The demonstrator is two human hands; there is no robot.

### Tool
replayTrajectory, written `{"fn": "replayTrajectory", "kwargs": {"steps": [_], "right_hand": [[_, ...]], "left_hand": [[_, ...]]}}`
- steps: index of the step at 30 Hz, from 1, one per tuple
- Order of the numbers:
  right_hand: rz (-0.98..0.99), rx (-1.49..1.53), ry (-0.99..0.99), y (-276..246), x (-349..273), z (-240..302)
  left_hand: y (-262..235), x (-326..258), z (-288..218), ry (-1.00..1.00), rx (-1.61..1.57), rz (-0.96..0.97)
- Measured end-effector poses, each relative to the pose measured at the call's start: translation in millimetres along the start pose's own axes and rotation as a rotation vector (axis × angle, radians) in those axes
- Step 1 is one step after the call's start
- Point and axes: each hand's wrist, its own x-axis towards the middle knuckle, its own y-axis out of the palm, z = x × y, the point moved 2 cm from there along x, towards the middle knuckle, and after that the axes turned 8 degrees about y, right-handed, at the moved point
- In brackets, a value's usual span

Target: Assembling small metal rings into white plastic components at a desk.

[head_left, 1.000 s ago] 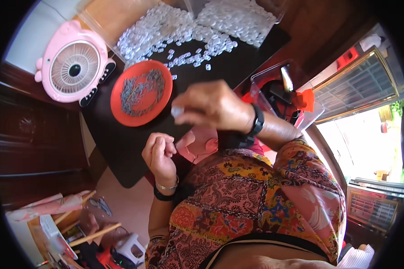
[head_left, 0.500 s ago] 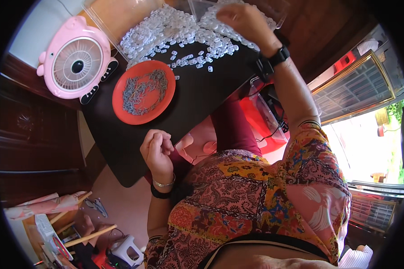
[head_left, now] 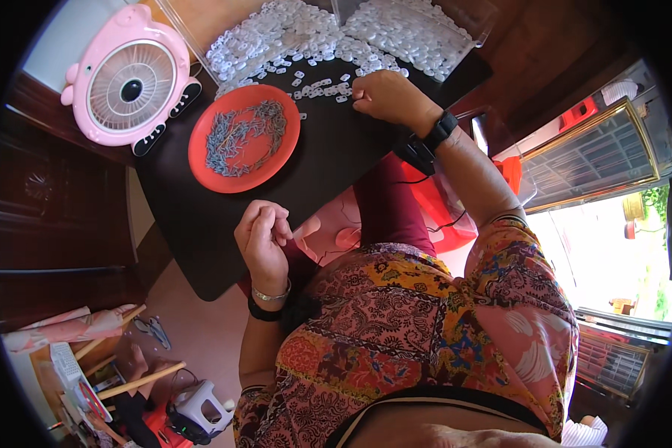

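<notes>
My right hand (head_left: pixel 390 98) is over the far part of the black table, its fingers curled in, beside small white plastic pieces with holes (head_left: pixel 322 89). Whatever its fingers may hold is hidden. Close to the table's near edge my left hand (head_left: pixel 263 243) hovers with thumb and fingers bent together. I cannot make out anything between them. A round orange-red plate (head_left: pixel 245 176) lies beyond my left hand, bearing a ring of small grey screw-like pieces (head_left: pixel 220 142).
Big heaps of the white pieces (head_left: pixel 276 33) spread from clear bins (head_left: pixel 474 37) at the far side. A pink fan (head_left: pixel 131 82) stands at the far left of the black tabletop (head_left: pixel 194 246). A red container (head_left: pixel 448 216) sits right of my legs.
My right hand has come down from above the far heap, toward me, to the loose white pieces. My left hand keeps its curled pose. The view has shifted slightly.
</notes>
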Motion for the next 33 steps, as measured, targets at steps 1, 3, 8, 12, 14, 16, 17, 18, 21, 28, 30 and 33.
{"fn": "replayTrajectory", "kwargs": {"steps": [1,3,8,12,14,16,17,18,21,28,30,33], "right_hand": [[-0.049,-0.084,0.009,2.8,0.1,1.6],[-0.094,-0.168,0.005,5.4,1.0,7.3],[-0.115,-0.045,-0.048,2.2,-1.4,15.9],[0.299,0.744,-0.108,-9.6,-27.0,86.3],[0.443,0.936,-0.116,-13.1,-42.0,120.5],[0.42,0.941,-0.181,-10.5,-49.1,142.0],[0.412,0.963,-0.169,-8.5,-51.4,148.9],[0.342,0.887,-0.207,-7.5,-51.7,152.9],[0.273,0.763,-0.255,-7.1,-49.7,162.3],[0.07,0.461,-0.499,-9.7,5.7,164.6],[-0.025,0.276,-0.628,7.8,33.4,158.5],[-0.023,0.011,-0.65,24.9,52.4,165.0]], "left_hand": [[0.3,0.1,-0.4,-0.002,-0.001,0.004],[-0.4,-0.5,-0.7,-0.003,-0.002,-0.005],[2.9,0.9,-1.5,-0.011,-0.07,0.031],[6.8,0.0,-5.5,0.023,0.0,0.15],[9.1,-1.7,-7.2,0.008,0.018,0.184],[7.2,-3.8,-4.0,-0.004,0.019,0.194],[5.9,-4.0,-2.3,0.02,0.014,0.206],[5.0,-4.5,-2.6,0.044,0.009,0.218],[0.9,-5.8,-10.1,0.056,0.025,0.167],[-15.8,-1.3,-7.3,-0.007,-0.123,0.001],[-16.1,1.2,-6.5,-0.05,-0.204,-0.027],[-16.6,0.3,-5.0,-0.048,-0.207,-0.014]]}}
